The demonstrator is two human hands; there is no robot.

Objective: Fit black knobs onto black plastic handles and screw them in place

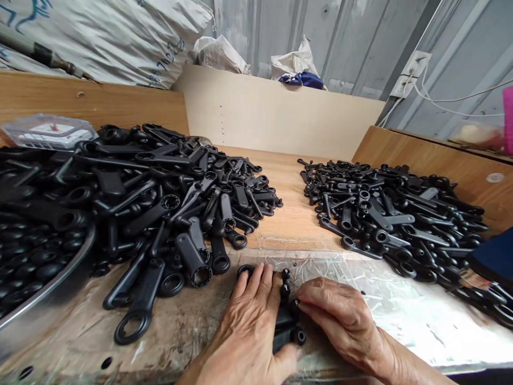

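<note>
Your left hand and right hand both grip one black plastic handle on the workbench.

soft even daylight, sharp centre, warped edges

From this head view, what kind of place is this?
Likely a small assembly or sorting workshop: heaps of identical black plastic handles on a wooden bench, stuffed sacks behind, corrugated metal wall.
</note>
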